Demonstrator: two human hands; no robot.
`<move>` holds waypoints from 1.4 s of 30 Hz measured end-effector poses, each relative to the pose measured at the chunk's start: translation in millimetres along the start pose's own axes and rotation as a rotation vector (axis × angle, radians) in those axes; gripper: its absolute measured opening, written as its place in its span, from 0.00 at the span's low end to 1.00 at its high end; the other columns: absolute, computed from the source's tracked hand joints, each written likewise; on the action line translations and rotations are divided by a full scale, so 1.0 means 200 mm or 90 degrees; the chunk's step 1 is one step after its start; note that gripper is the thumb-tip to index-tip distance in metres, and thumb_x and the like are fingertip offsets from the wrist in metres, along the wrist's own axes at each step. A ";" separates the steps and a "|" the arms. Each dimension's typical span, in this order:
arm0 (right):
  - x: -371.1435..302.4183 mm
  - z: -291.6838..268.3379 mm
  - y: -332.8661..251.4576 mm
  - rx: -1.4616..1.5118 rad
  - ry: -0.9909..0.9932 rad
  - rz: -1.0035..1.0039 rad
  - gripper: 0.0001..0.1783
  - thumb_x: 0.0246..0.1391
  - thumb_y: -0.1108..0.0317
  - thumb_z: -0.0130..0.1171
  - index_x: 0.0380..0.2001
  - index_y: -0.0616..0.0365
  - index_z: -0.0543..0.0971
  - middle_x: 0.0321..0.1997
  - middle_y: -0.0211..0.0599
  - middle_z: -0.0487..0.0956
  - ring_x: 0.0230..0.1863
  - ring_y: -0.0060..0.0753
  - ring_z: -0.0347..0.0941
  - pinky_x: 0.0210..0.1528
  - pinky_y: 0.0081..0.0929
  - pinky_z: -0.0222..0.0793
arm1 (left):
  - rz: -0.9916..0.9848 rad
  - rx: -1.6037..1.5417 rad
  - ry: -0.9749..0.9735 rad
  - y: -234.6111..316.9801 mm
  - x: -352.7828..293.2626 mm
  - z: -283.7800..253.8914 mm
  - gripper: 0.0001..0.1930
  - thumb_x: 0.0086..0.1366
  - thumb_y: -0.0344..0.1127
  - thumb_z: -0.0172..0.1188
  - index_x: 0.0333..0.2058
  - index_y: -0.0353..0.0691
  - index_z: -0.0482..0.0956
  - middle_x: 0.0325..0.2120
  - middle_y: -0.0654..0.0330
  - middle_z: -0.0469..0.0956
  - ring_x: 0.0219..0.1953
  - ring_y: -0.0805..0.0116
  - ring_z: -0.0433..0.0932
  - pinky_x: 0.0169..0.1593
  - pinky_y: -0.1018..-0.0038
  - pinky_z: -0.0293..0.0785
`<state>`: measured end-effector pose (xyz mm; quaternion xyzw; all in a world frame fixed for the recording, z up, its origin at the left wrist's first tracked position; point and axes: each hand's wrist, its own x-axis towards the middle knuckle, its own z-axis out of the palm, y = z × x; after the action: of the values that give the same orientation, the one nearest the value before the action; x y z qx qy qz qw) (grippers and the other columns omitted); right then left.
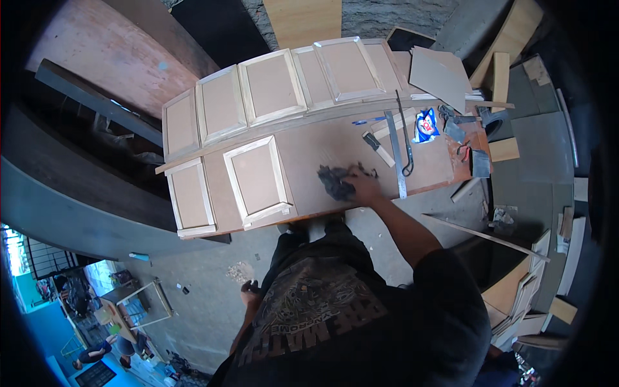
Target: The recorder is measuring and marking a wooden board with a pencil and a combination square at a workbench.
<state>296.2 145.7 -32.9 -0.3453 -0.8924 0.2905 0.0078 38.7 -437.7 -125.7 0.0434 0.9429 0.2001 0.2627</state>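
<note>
My right hand (364, 188) is closed on a crumpled black cloth (335, 183), which lies against the bare brown board of the workbench (322, 145). Left of it on the board rests a small pale wooden frame with a brown panel (259, 179). My left hand (249, 295) hangs low beside my body, off the bench; its fingers are curled round something small and dark that I cannot make out. To the right of the cloth lie a metal ruler (397, 155), a hand saw or long dark rod-like tool (407, 138) and a brush-like tool (379, 149).
More framed panels (271, 87) line the bench's far side. A blue-and-white packet (425, 125), red-handled pliers (463, 151) and stacked thin sheets (442, 76) occupy its right end. Wood offcuts (516, 300) lean at the lower right. Shavings (240, 271) litter the floor. Other people (97, 353) are far off at lower left.
</note>
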 end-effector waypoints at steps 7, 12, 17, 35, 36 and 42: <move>-0.55 0.09 -0.10 0.136 0.060 0.074 0.29 0.47 0.65 0.79 0.56 0.48 0.87 0.52 0.43 0.81 0.57 0.51 0.79 0.61 0.43 0.75 | 0.011 -0.232 -0.043 0.35 0.54 -0.16 0.21 0.67 0.39 0.76 0.53 0.32 0.84 0.47 0.55 0.85 0.51 0.64 0.82 0.59 0.67 0.77; -0.39 -0.02 -0.19 0.222 0.262 0.147 0.33 0.49 0.70 0.76 0.62 0.55 0.85 0.51 0.47 0.82 0.54 0.48 0.78 0.62 0.40 0.73 | 0.071 -0.226 -0.050 0.26 0.83 -0.34 0.21 0.68 0.38 0.76 0.55 0.36 0.83 0.46 0.57 0.84 0.50 0.64 0.81 0.59 0.67 0.77; 0.19 -0.17 -0.31 0.067 0.227 0.058 0.33 0.50 0.63 0.79 0.62 0.51 0.85 0.54 0.51 0.83 0.58 0.55 0.78 0.63 0.43 0.73 | -0.092 -0.228 -0.124 -0.01 0.92 -0.44 0.22 0.69 0.38 0.75 0.57 0.35 0.83 0.47 0.56 0.84 0.49 0.63 0.82 0.56 0.64 0.78; -0.37 0.57 -0.50 0.085 0.104 0.200 0.34 0.49 0.66 0.79 0.62 0.45 0.84 0.61 0.43 0.78 0.60 0.47 0.79 0.64 0.42 0.77 | 0.481 0.274 -0.207 -0.65 0.66 -0.36 0.11 0.65 0.33 0.65 0.46 0.48 0.88 0.35 0.49 0.87 0.36 0.43 0.85 0.38 0.49 0.79; -0.42 0.59 -0.47 0.110 0.111 0.219 0.33 0.49 0.66 0.79 0.62 0.47 0.84 0.60 0.42 0.81 0.58 0.44 0.81 0.63 0.40 0.78 | 0.467 0.292 -0.250 -0.60 0.70 -0.34 0.12 0.64 0.33 0.65 0.46 0.49 0.88 0.35 0.48 0.87 0.37 0.39 0.85 0.39 0.47 0.79; -0.53 0.37 -0.20 0.698 0.458 0.509 0.32 0.59 0.72 0.76 0.66 0.58 0.79 0.55 0.34 0.87 0.55 0.30 0.82 0.62 0.35 0.77 | 0.441 0.069 -0.388 -0.14 1.02 -0.38 0.12 0.72 0.39 0.65 0.49 0.42 0.88 0.36 0.57 0.87 0.37 0.59 0.85 0.39 0.60 0.82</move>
<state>336.1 18.2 -53.6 -0.6616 -0.3706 0.5419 0.3623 -175.3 -451.3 -174.9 0.4260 0.7620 0.2049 0.4427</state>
